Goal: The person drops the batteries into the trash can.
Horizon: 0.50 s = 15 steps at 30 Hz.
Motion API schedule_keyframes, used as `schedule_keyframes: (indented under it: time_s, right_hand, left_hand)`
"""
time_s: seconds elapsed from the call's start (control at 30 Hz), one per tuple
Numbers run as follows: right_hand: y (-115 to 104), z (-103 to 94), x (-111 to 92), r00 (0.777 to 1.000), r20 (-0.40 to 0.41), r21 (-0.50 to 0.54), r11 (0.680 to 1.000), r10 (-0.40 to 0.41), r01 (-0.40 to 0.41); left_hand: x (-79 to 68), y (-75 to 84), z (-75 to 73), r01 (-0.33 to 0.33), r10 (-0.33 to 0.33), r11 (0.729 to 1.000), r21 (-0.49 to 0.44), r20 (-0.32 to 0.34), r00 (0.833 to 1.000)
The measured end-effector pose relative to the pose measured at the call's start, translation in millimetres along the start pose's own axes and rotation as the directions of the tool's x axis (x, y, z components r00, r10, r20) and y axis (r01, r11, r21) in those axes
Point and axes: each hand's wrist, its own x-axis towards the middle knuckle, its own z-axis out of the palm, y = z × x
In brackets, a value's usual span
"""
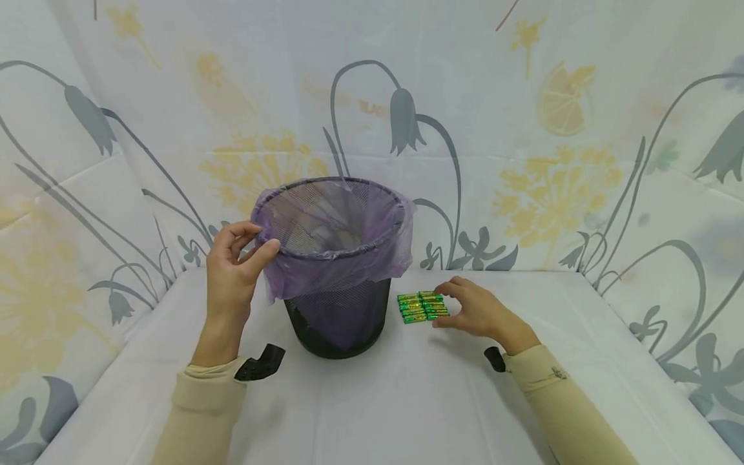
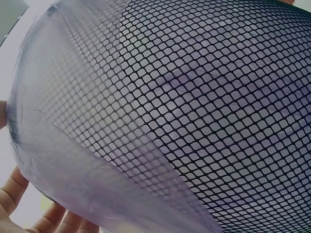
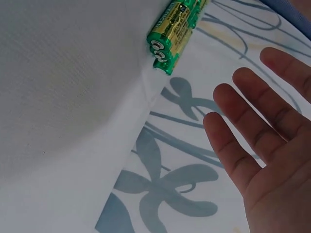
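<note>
One floral backdrop (image 1: 494, 213) is fronted by one white tabletop (image 1: 407, 407), with open room left before one black mesh bin (image 1: 340, 329), its upper edge draped in one purple liner (image 1: 343, 274). Of two hands, the left hand (image 1: 232, 268) is set at the bin's left edge, whether gripping cannot be told; the right hand (image 1: 476, 310) is held with released fingers just beside two columns of green batteries (image 1: 414, 309), right of the bin, too small to be counted exactly

"GREENCELL" on a green battery (image 3: 169, 30)
</note>
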Motion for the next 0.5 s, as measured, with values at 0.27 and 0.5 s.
schedule_keyframes:
  time_s: [0.27, 0.5]
  right_hand:
    - [3.1, 2.7, 4.4, 0.998, 0.053, 0.079, 0.997, -0.021, 0.017]
    - [7.1, 11.0, 9.5, 0.995, 0.091, 0.096, 0.995, -0.044, 0.035]
  left_hand:
    - [0.5, -1.1, 1.8, -0.017, 0.017, 1.0, 0.006, -0.002, 1.0]
    - [-0.4, -2.4, 1.1, -0.013, 0.013, 1.0, 0.019, -0.002, 1.0]
